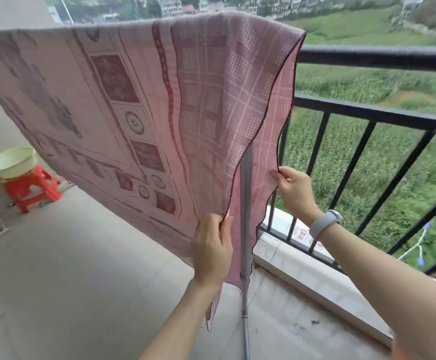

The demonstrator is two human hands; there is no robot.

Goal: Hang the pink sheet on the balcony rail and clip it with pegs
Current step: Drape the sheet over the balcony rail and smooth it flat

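The pink patterned sheet (123, 105) hangs draped over a high bar, spread from the left edge to about the middle of the view. My left hand (211, 245) pinches its lower right edge near the bottom. My right hand (296, 190), with a grey wristband, grips the sheet's dark-trimmed side edge a little higher and farther right. The black balcony rail (378, 57) runs to the right of the sheet. No pegs are visible.
A grey upright pole (245, 255) stands just behind the sheet's right edge. A pale basin (10, 162) sits on a red plastic stool (33, 188) at the far left by the wall. A raised tiled kerb (302, 271) runs under the railing bars.
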